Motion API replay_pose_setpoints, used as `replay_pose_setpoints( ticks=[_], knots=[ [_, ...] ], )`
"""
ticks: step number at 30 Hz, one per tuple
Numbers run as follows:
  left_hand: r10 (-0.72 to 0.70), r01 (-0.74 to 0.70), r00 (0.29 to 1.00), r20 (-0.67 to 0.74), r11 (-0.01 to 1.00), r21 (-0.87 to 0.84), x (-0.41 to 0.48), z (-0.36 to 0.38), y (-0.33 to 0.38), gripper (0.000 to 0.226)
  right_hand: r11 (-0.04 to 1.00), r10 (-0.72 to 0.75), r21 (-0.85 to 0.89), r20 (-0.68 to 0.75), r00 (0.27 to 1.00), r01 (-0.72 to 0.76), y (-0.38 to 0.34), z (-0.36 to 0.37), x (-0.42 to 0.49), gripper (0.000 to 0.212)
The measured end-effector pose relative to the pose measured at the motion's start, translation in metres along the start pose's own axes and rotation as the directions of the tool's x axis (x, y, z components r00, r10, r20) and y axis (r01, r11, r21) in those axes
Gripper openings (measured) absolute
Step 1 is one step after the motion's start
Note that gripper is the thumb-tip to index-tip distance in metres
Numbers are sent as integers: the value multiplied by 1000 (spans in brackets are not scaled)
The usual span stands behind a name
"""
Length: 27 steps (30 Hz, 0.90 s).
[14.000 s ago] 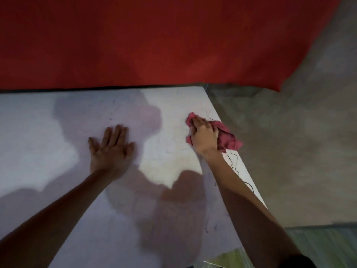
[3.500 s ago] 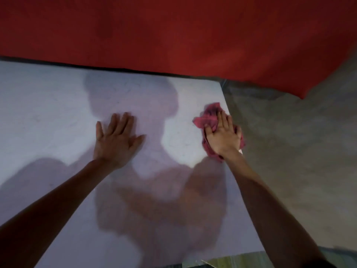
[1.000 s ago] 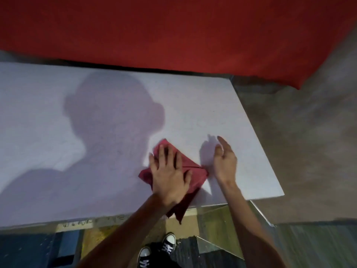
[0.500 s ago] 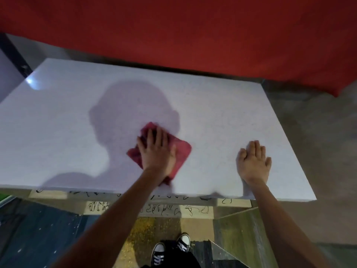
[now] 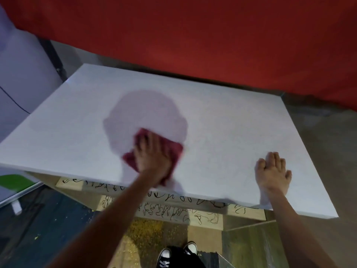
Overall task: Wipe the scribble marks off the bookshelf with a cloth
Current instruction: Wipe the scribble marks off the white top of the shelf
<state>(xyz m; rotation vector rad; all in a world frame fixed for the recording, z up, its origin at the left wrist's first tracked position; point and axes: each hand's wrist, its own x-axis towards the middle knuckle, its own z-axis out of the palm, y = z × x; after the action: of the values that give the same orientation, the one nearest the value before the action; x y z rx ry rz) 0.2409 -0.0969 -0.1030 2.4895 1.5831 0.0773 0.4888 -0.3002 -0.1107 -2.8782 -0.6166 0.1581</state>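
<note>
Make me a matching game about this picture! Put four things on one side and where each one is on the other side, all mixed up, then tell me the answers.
Things:
1. pink cloth
2. right hand
3. scribble marks
4. shoes

Places:
a. at the very bottom of the picture
b. under the left hand
c. flat on the white bookshelf top, near its right front corner
d. just below the top's front edge

Pairs: 1-b, 2-c, 3-d, 4-a.
</note>
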Motion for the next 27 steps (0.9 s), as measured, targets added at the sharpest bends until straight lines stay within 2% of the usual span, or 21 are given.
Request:
replay_pose_setpoints(
  ticks=[1,3,5,6,8,10,11,14,17,19,21,23,24,26,27],
  knots=[
    [121,-121,993,2,993,-3,-20,9,28,78,1000,1,8,-5,1000,-1,0,0,-1,55],
    [367,-375,921,133,926,34,-60,16,74,66,1000,-11,14,-9,1000,12,4,-2,-2,54],
    [465,-489,852,240,871,48,-70,10,79,63,999,-45,-4,-9,999,45,6,-2,-2,54],
    [475,-499,848,235,865,51,-62,5,70,63,999,-50,-8,-14,999,50,8,-3,-1,54],
    [395,-407,905,155,912,52,-38,1,32,62,998,-58,-14,-24,998,57,11,-2,0,54],
    [178,-182,982,67,982,56,-2,-13,-29,61,998,-66,-14,-25,998,65,11,0,2,55],
    [48,-51,998,45,997,63,13,-22,-63,61,997,-71,-19,-30,997,71,10,1,2,60],
    [-224,220,973,51,973,71,35,-39,-131,63,999,-49,-18,-66,997,48,8,2,2,73],
    [-293,290,956,23,953,92,33,-30,-102,62,998,54,32,-71,996,-52,-12,-3,0,63],
    [-178,176,984,27,982,65,18,-17,-51,63,990,75,125,-48,996,-69,-55,-7,-5,63],
    [15,-18,997,69,999,42,-7,-6,-12,73,972,-162,166,-38,986,166,-112,-4,-14,67],
    [148,-153,978,150,988,21,-20,-5,-8,89,881,-462,155,72,884,447,-174,6,-23,54],
    [182,-185,971,154,983,5,-18,-8,-18,91,832,-552,152,138,822,534,-200,12,-25,50],
    [137,-136,990,39,990,-21,-5,-15,-58,85,769,-637,134,234,734,625,-236,24,-28,50],
    [47,-48,998,-29,999,-22,9,-20,-89,76,751,-654,121,268,708,649,-247,31,-28,51]
  ],
)
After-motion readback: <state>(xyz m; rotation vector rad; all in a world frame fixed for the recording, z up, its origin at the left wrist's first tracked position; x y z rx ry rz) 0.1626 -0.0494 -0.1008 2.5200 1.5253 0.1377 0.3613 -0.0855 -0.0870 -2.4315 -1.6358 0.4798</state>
